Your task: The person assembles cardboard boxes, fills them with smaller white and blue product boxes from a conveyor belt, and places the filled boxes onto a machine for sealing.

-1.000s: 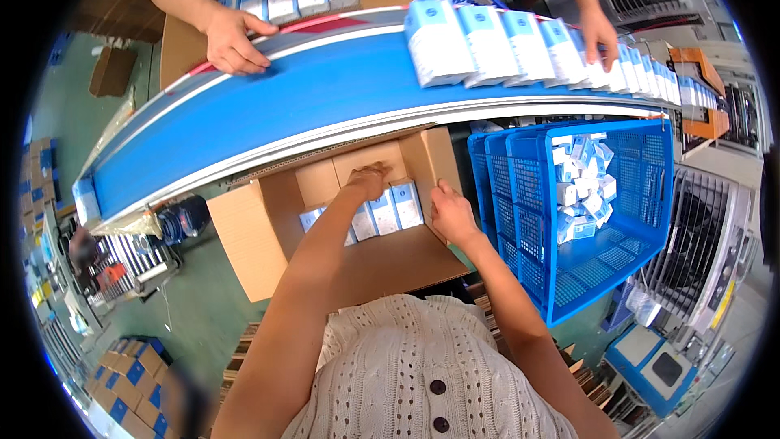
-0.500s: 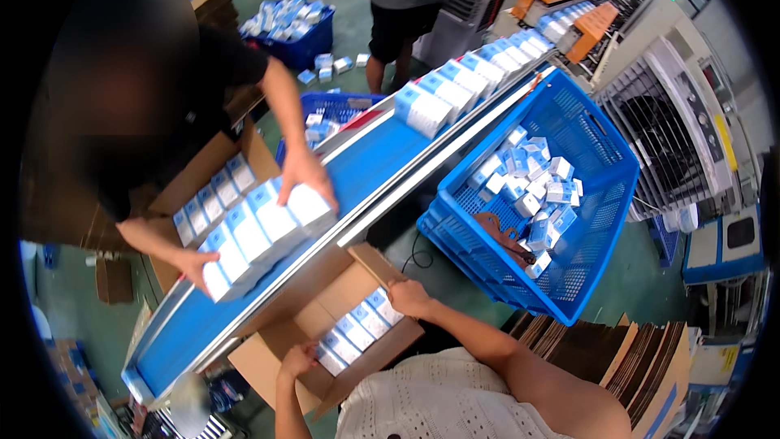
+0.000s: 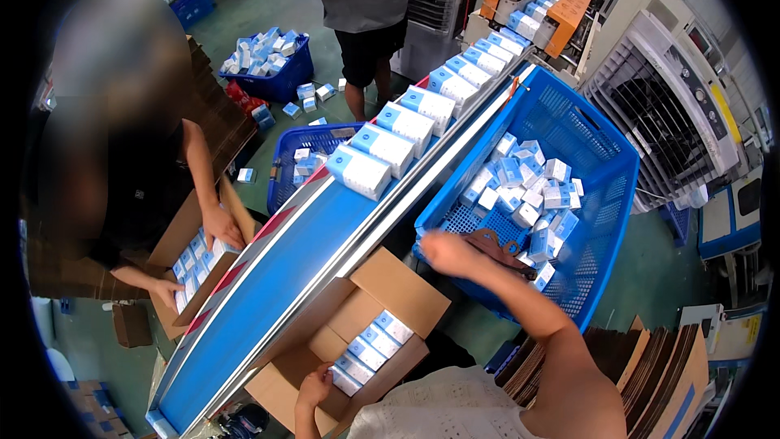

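An open cardboard carton [image 3: 404,283] stands below the blue conveyor belt [image 3: 276,284], with a row of small white-and-blue boxes [image 3: 367,351] inside. My left hand [image 3: 313,386] sits at the carton's near wall, fingers curled over it, beside the nearest small box. My right hand [image 3: 445,252] is blurred, stretched out over the near rim of a large blue plastic basket [image 3: 605,195]. That basket holds several loose small boxes [image 3: 528,187] and a brown object [image 3: 497,244] close to my hand. I cannot see whether the right hand holds anything.
A row of larger white-and-blue packs [image 3: 406,126] rides the belt. Across it, a person in black [image 3: 130,187] has both hands in another carton [image 3: 195,256]. Another person [image 3: 361,0] stands at the back. More blue baskets [image 3: 272,73] are behind; flat cardboard sheets [image 3: 658,374] lie at lower right.
My right hand has left the carton and moved right to the blue basket. My left hand stays at the carton. The person opposite has taken their hands off the belt into their carton.
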The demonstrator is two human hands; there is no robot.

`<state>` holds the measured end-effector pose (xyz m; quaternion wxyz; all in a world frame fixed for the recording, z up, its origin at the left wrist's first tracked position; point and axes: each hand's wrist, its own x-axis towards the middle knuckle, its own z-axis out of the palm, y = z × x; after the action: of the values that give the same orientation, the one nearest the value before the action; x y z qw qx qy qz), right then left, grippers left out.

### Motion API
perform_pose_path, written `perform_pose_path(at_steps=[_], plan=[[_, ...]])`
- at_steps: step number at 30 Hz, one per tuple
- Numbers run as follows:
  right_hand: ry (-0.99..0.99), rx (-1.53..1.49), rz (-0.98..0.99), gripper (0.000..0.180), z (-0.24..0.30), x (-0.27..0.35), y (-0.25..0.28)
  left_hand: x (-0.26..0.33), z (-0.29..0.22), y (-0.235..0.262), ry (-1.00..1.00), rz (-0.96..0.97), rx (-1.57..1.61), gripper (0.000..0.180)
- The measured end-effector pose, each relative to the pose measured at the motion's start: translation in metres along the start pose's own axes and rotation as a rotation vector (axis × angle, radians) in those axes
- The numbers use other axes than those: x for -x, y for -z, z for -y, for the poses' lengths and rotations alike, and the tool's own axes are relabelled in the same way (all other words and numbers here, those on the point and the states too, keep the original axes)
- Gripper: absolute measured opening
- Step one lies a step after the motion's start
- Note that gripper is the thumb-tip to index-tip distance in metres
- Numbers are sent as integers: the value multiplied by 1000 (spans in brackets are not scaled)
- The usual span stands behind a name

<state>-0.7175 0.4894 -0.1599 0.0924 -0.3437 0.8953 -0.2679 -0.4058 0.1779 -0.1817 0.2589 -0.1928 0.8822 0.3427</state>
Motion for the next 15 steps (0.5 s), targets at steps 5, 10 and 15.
perform_pose_path(at_steps=[5, 10, 15], plan=[[-49, 165, -586, 12, -79, -104, 127, 14, -6, -5, 70, -41, 7, 29], [-293, 188, -420, 32, -154, -202, 182, 30, -53, 1, 75, -68, 120, 26], [-369, -4, -41, 63, -119, -251, 145, 27, -123, 60, -57, -282, 986, 29]])
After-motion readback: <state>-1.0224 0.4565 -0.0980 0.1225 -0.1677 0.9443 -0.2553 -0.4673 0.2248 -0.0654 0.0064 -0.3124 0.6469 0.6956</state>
